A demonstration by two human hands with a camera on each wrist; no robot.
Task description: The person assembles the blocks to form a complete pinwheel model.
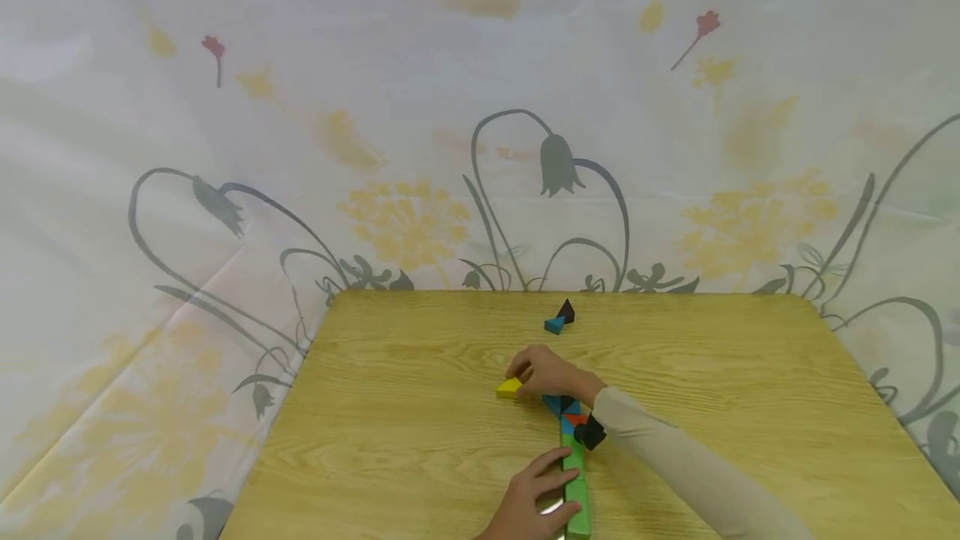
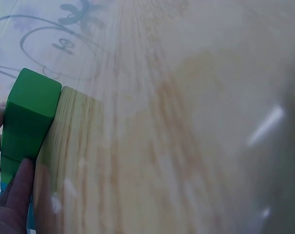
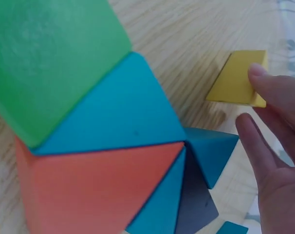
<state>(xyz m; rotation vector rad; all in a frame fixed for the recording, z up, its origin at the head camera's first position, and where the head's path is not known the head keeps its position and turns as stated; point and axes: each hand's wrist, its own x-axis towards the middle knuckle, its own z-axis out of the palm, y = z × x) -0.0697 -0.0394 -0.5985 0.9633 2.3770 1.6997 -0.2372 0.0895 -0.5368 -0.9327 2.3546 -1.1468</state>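
Note:
My right hand (image 1: pixel 551 372) holds a yellow triangular block (image 3: pixel 232 80) at the left of a row of blocks. In the right wrist view one fingertip lies on its face and other fingers pass behind it; the thumb tip shows just apart. My left hand (image 1: pixel 527 497) grips a green block (image 2: pixel 33 95) at the row's near end, fingers on one side, thumb on the other. Another green block (image 1: pixel 572 452) follows, then blue triangular (image 3: pixel 113 114), orange (image 3: pixel 99 185) and dark (image 3: pixel 196 197) blocks. A smaller blue block (image 3: pixel 215 151) juts out beside the dark one.
Farther back on the wooden table (image 1: pixel 405 407) lie a loose blue triangular block (image 1: pixel 554 325) and a black one (image 1: pixel 567 312). A small black device (image 1: pixel 592 433) shows at the right wrist. Behind the table hangs a flower-patterned cloth (image 1: pixel 420 107).

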